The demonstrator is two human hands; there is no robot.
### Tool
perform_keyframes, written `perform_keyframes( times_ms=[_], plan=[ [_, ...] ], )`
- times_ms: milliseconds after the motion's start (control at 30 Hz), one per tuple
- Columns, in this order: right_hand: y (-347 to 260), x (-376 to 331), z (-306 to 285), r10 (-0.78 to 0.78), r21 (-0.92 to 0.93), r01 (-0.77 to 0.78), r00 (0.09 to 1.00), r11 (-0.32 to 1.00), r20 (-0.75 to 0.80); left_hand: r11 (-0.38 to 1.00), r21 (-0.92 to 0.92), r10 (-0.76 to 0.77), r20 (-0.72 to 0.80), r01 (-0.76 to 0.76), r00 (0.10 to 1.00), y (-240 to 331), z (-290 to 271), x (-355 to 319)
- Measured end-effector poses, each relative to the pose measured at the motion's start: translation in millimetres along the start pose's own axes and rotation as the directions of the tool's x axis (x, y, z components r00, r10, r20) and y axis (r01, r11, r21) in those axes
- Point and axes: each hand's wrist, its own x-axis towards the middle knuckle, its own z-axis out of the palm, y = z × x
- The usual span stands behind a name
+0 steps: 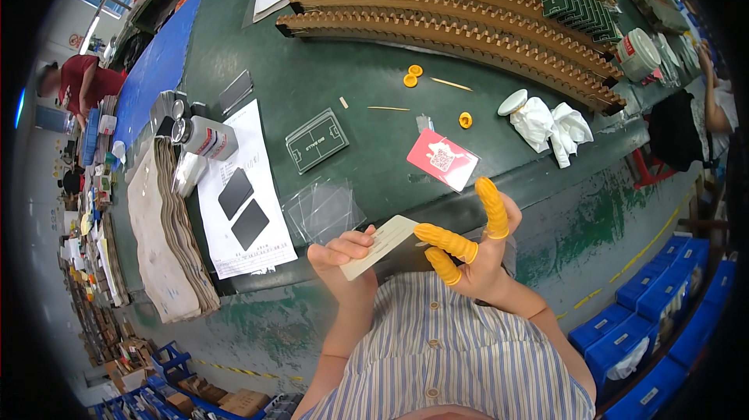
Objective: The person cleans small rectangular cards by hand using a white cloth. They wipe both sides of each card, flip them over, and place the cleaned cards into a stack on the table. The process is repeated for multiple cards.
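Note:
My left hand (344,259) is closed on a cream card (382,245) with faint printed lines, held tilted above the table's front edge. My right hand (477,258) wears yellow ribbed finger cots on several fingers. One cotted fingertip touches the card's right end; the other fingers are spread, one pointing up. Beyond my hands lie a pink card (425,150) with a printed code in a clear sleeve, clear plastic sleeves (322,211), and a dark green card stack (316,141) with white line graphics.
Two black cards (250,225) rest on a paper sheet (269,255), beside a bottle (207,139) and stacked brown cloths (168,241). Yellow finger cots (410,81), wooden sticks (388,108) and white tissues (533,124) lie farther off. Notched brown racks (437,18) span the back; blue bins (616,348) stand right.

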Motion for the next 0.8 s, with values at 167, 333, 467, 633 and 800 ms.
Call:
perform_keyframes(
  times_ms=[167,333,467,633,800],
  plan=[
    [6.7,0.0,1.1,-0.018,0.035,0.017,0.999,0.999,0.037,0.994,-0.086,-0.069,-0.027,0.067,0.997,2.7,2.4,2.0],
    [7.1,0.1,1.4,0.004,0.163,-0.008,1.0,0.987,0.024,0.933,-0.276,-0.267,-0.094,0.232,0.959,3.0,7.1,0.0],
    [4.6,4.1,-2.7,-0.03,0.214,0.023,0.999,0.976,0.025,0.856,-0.395,-0.384,-0.054,0.333,0.922,-1.2,9.7,-3.9],
    [6.0,3.9,-1.1,-0.028,0.252,0.02,0.999,0.967,0.028,0.833,-0.43,-0.363,0.053,0.349,0.93,-3.9,10.2,-4.3],
    [7.0,0.9,1.8,0.018,0.278,-0.016,1.0,0.96,-0.006,0.777,-0.504,-0.415,0.043,0.379,0.909,-4.0,10.6,-4.8]
  ],
)
